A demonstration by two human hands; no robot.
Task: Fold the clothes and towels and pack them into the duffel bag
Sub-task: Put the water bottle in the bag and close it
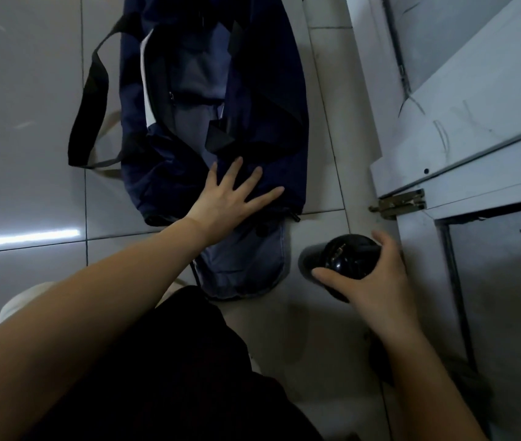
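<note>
On the tiled floor (30, 90) lies the navy duffel bag (262, 90), unzipped along its top. The left hand (230, 198) presses its near end, its grip spread flat. Just beside the bag, the right hand (370, 278) curls its grip round a black bottle (338, 259).

duffel bag (262, 90): 1 | hands (227, 198): 2 | black bottle (342, 259): 1 | door latch (402, 203): 1

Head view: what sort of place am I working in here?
Probably a home interior, on the floor beside a doorway: glossy tiled floor, a white door with a brass hinge, and the navy duffel bag lying open.
</note>
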